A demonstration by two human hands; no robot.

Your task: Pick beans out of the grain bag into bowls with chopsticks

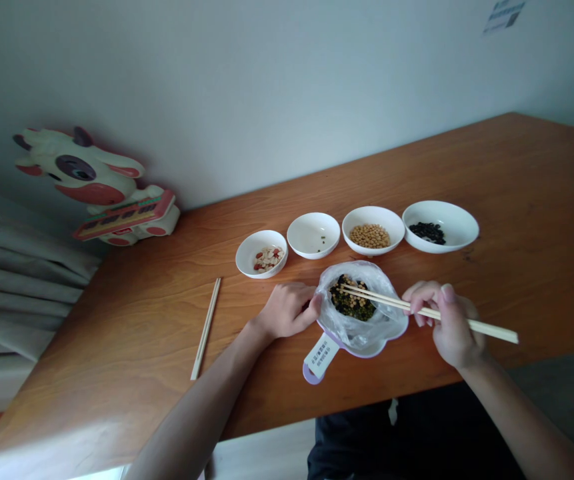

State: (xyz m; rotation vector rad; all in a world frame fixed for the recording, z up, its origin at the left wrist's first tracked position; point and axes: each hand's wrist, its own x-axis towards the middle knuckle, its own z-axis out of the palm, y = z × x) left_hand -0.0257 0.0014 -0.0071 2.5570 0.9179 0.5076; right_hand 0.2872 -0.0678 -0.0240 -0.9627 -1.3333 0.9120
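My right hand [449, 323] grips a pair of wooden chopsticks [491, 331], their tips down among mixed beans [355, 308] of yellow, green and black. The mix lies in a clear plastic bag [339, 327] lining a pale purple-rimmed bowl [369, 352] with a labelled handle [321, 357]. At the bowl's left side, my left hand [291, 310] holds the rim and bag edge between thumb and fingers; some fingertips are hidden. I cannot make out a bean between the chopstick tips.
Behind the lined bowl stand white bowls: one with pale and reddish pieces [267, 259], one with a few green beans [323, 240], one with yellow beans [369, 235], one with black beans [427, 233]. Spare chopsticks [207, 328] and a cow toy [111, 193] are left.
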